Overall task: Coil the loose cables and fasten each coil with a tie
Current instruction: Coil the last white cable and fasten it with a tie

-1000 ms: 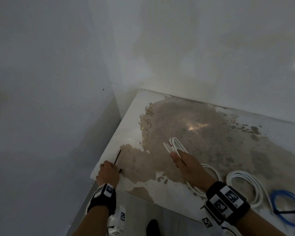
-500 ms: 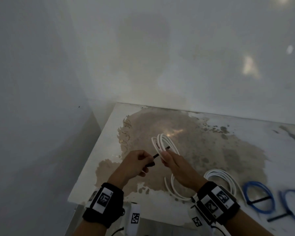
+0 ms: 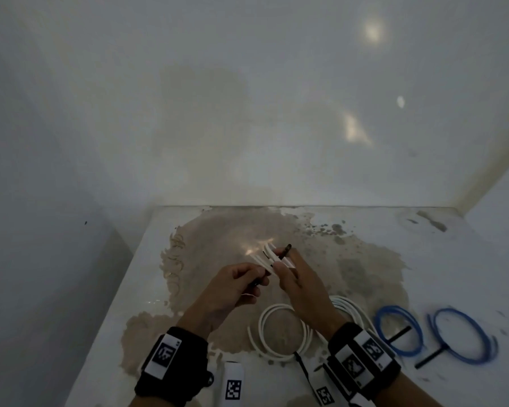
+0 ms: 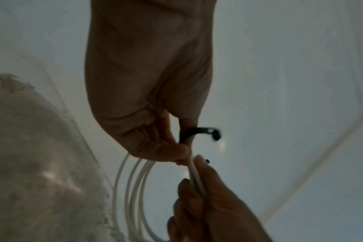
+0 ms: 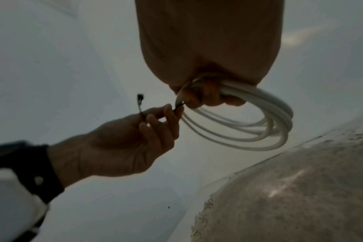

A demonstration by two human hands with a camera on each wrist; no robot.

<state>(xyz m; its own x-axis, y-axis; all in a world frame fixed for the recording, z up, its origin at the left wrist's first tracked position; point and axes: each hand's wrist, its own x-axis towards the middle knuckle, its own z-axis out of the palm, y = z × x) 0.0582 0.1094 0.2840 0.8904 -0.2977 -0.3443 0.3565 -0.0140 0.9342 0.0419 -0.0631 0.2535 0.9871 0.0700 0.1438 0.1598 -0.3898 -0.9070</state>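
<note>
My right hand [image 3: 288, 274] grips a white cable coil [image 3: 276, 327] by its top, above the table; the loops hang down toward me. The white cable coil [image 5: 263, 117] shows as several loops under my right hand [image 5: 207, 96]. My left hand [image 3: 247, 279] pinches a black tie [image 3: 286, 248] right beside the gripped strands. In the left wrist view the black tie [image 4: 197, 131] curves out from my left hand's fingertips [image 4: 172, 152], next to the white cable [image 4: 135, 188]. The black tie [image 5: 140, 104] sticks up from my left hand [image 5: 155, 121].
On the worn white table [image 3: 453, 259] lie another white coil [image 3: 353, 309] behind my right wrist and two blue coils [image 3: 400, 330] [image 3: 465, 337], each with a black tie. Walls close in at the back and left; the table's left edge [image 3: 100, 333] is near.
My left hand lifted the black tie from the table's left edge and brought it to the coil. The tie now sits against the strands held by my right hand, which rose slightly.
</note>
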